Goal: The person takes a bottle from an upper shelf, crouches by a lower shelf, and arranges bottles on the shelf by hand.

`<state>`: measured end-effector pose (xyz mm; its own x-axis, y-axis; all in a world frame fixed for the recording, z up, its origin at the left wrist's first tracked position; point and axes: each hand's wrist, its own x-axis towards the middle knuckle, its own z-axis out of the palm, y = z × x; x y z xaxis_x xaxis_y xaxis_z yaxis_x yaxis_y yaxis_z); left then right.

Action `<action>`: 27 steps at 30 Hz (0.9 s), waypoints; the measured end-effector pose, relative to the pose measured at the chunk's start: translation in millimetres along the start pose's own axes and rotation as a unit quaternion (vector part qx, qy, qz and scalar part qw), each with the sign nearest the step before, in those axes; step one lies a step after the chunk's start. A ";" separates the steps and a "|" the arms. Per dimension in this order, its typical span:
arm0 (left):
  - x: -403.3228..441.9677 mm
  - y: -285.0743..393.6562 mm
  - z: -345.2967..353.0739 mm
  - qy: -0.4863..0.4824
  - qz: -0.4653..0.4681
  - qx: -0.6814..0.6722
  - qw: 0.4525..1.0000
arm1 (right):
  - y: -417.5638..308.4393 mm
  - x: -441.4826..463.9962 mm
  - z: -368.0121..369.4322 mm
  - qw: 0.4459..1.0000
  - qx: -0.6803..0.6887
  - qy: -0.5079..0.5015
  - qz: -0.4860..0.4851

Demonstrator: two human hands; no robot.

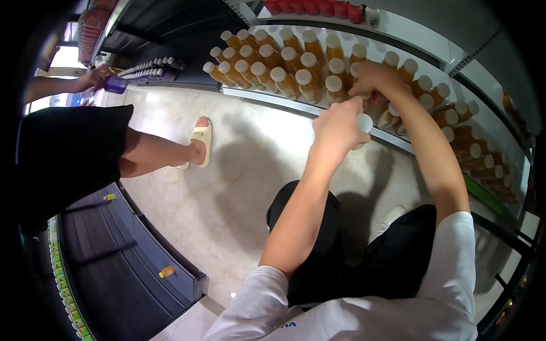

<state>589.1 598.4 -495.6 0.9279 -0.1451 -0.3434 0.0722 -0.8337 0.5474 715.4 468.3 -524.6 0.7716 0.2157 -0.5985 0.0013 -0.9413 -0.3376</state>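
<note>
Clasping a white-capped bottle (364,123) in curled fingers of the left hand (335,128), just outside the front edge of the shelf (273,103), with open floor (244,136) alongside; reaching with the right hand (372,78) among closely packed orange bottles (287,85), with bent fingers, perhaps on a cap, too hidden to tell.

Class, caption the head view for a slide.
Left hand holding a white-capped bottle, right hand among amber bottles on a shelf, another person nearby.

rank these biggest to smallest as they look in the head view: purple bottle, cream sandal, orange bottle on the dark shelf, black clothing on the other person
1. black clothing
2. cream sandal
3. purple bottle
4. orange bottle
</note>
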 end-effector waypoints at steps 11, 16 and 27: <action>5.8 -5.1 -3.5 0.019 -0.015 -0.004 1.000 | -22.8 9.9 4.6 0.998 -0.032 0.008 -0.056; 5.5 -7.7 -2.7 0.037 -0.001 0.007 0.999 | -21.5 10.8 4.4 0.998 -0.034 0.018 -0.057; 17.6 -3.5 4.7 0.055 0.003 -0.023 0.998 | -0.5 12.6 -25.4 0.994 0.050 -0.086 -0.036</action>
<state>603.4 596.2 -507.2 0.9629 -0.0893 -0.2548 0.0798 -0.8076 0.5844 741.3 464.8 -513.6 0.6514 0.3301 -0.6832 -0.0176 -0.8936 -0.4485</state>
